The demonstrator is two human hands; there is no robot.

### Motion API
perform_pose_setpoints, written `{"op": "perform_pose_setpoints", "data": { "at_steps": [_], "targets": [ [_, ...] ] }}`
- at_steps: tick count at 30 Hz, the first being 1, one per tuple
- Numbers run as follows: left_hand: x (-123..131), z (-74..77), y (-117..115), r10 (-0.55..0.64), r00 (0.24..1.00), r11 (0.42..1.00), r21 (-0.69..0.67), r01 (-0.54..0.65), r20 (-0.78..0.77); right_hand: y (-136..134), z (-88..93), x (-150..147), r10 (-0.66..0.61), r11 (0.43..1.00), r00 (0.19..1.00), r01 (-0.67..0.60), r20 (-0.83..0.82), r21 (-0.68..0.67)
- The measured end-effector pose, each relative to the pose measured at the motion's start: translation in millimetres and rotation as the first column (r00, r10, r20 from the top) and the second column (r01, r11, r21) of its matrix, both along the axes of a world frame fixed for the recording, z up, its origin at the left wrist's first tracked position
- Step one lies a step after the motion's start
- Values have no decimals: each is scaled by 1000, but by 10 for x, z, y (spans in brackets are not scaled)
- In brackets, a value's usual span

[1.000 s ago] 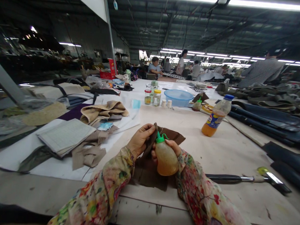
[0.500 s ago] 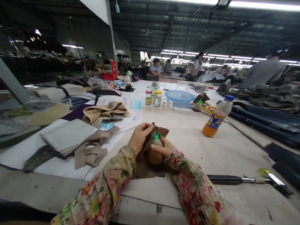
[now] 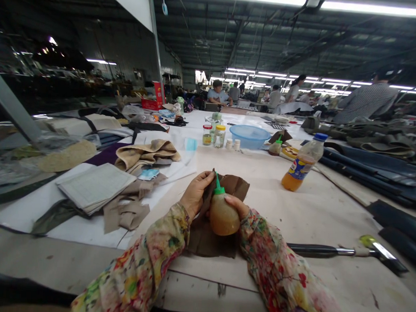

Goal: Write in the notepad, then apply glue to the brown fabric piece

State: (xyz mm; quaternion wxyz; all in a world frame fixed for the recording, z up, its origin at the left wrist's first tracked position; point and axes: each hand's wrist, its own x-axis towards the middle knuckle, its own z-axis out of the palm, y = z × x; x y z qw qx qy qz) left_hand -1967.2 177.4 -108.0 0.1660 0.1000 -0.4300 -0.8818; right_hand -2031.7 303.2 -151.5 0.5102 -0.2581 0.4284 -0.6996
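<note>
My right hand point(image 3: 238, 207) is wrapped round a squeeze bottle point(image 3: 225, 216) with a green nozzle and a brownish-yellow liquid inside. The bottle stands nearly upright, its nozzle tip up by my left fingertips. My left hand point(image 3: 197, 191) pinches the top edge of a dark brown piece of fabric or leather point(image 3: 213, 241) between thumb and fingers. The piece hangs down behind and below the bottle. Part of my right hand is hidden behind the bottle.
To the right stand a drink bottle point(image 3: 301, 165) and a hammer point(image 3: 341, 250). A blue basin point(image 3: 249, 136), lidded jars point(image 3: 219, 137) and a second squeeze bottle point(image 3: 275, 146) are farther back. Cloth point(image 3: 148, 154) and papers point(image 3: 95, 186) lie left. Other people work beyond.
The squeeze bottle has come from partly behind the brown piece to in front of it, showing more. Its nozzle now points up toward my left fingertips. More of the brown piece spreads out to the right.
</note>
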Motion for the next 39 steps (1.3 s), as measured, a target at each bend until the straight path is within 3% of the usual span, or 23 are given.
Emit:
{"op": "perform_pose_setpoints", "data": {
  "at_steps": [7,11,14,17,19,22,28,32,36,39],
  "targets": [
    [24,-5,7,-74,997,996,-43,74,0,23,-7,-36,119,993,989,-119,92,-1],
    [17,-23,-19,-34,999,987,-158,35,10,27,-48,-51,120,993,984,-116,133,-36],
    [1,-62,-64,62,998,944,-326,-53,16,7,-66,-52,68,997,993,-65,100,-32],
    [-52,-143,-188,217,976,851,-486,-198,-19,-21,-50,-62,32,999,999,-31,34,-32],
    [-104,-211,-313,335,941,800,-516,-308,-43,-23,-20,-70,12,998,1000,-11,18,-65],
    [-168,-284,-484,442,895,775,-480,-411,-52,-4,29,-81,-5,994,999,9,37,-105],
    [-171,-235,-520,349,936,845,-448,-294,45,-22,-7,-154,-37,999,999,37,-15,-22],
    [-95,-134,-420,329,944,834,-458,-307,-33,-55,-77,-201,-108,994,991,108,-76,-4],
    [-8,-65,-237,127,991,831,-540,-131,-44,-51,-87,-187,-244,966,945,257,-218,34],
    [36,-37,-109,31,999,842,-538,-40,-26,-46,-66,-155,-263,956,919,289,-295,48]
  ]
}}
